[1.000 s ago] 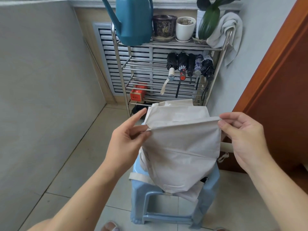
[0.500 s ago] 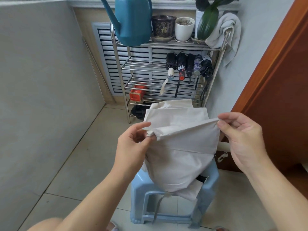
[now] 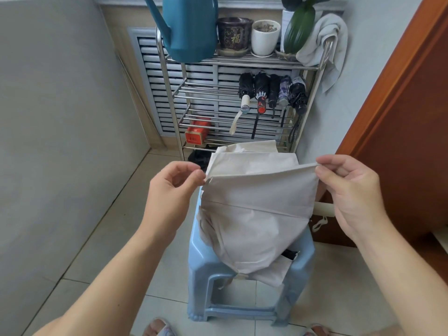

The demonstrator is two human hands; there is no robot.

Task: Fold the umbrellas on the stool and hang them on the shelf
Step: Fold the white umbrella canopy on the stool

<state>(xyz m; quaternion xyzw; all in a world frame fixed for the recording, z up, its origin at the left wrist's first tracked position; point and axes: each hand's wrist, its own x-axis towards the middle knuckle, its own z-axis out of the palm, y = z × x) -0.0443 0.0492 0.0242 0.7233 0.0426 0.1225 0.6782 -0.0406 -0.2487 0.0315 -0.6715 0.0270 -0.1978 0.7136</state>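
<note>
A beige umbrella [image 3: 257,214] lies loosely collapsed over the light blue plastic stool [image 3: 208,263]. Its cream handle [image 3: 323,209] sticks out to the right. My left hand [image 3: 169,187] pinches the top left corner of a canopy panel. My right hand [image 3: 349,190] pinches the top right corner, and the edge is stretched taut between them. A bit of something black [image 3: 291,254] shows under the canopy on the stool. Several folded dark umbrellas [image 3: 271,93] hang by their handles from the steel shelf [image 3: 169,98] behind.
On the shelf top stand a teal watering can [image 3: 189,27], a dark pot [image 3: 234,35], a white pot [image 3: 265,37], a plant and a grey towel [image 3: 324,42]. A red tin [image 3: 197,134] sits lower down. A wooden door [image 3: 407,132] is right, a grey wall left.
My left hand let the folded corner go flat, shifted a little left and now pinches the panel's edge, pulling it straight. The right hand kept its pinch.
</note>
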